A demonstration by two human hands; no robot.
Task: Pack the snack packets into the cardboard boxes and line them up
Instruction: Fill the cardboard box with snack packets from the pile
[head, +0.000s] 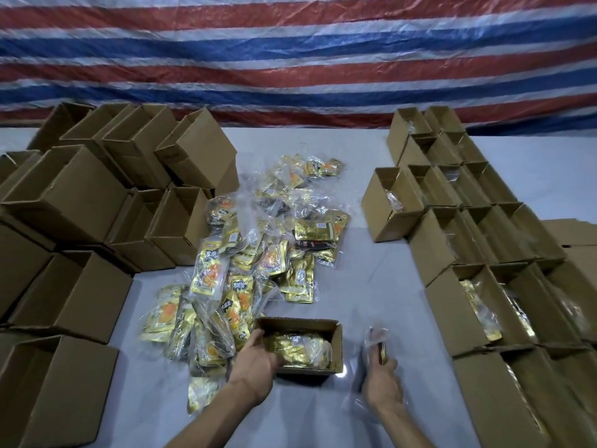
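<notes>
Left hand (258, 357): fingers curled over the near left corner of an open cardboard box (336, 345), gripping its wall; gold packets lie inside this box. Right hand (382, 383): closed round a single snack packet (378, 342) in clear wrap, held on edge just right of the box. Both stand at the near edge of the grey worktop (371, 286). Beyond the box, a loose pile of packets (258, 253) spreads across the middle of the worktop. Right: filled boxes (478, 250), tops open, stand in close rows. Left: empty boxes (80, 205) are stacked, several tilted. Background: a red, white and blue striped tarpaulin (290, 59).
</notes>
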